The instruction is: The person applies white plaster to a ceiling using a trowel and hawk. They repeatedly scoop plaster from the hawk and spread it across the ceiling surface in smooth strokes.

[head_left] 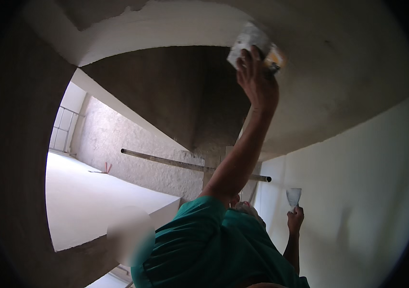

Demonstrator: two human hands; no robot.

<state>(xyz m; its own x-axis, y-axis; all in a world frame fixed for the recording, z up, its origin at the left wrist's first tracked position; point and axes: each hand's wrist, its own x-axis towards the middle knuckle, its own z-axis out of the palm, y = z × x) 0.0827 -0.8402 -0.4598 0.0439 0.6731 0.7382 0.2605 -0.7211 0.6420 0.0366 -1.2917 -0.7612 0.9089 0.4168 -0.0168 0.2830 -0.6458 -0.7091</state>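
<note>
High up, at the end of a stretched arm, my left hand (256, 79) grips a plastering trowel (248, 39). Its broad blade is smeared white, and an orange-yellow patch shows beside my fingers. The trowel lies against or very near the pale plastered surface (175, 24); contact is hard to make out. My fingers spread over its back, and the thumb is hidden. Lower and to the right, my right hand (295, 218) is closed round the handle of a putty knife (294, 196). Its greyish, flared blade points up, apart from the trowel.
A long metal pole (166, 162) runs crosswise behind my left arm. To the right stands a pale wall (358, 201) with soft shadows. On the left, an opening frames a bright rough wall (113, 125) and a metal railing (63, 126). A dark recess (156, 91) lies below the white band.
</note>
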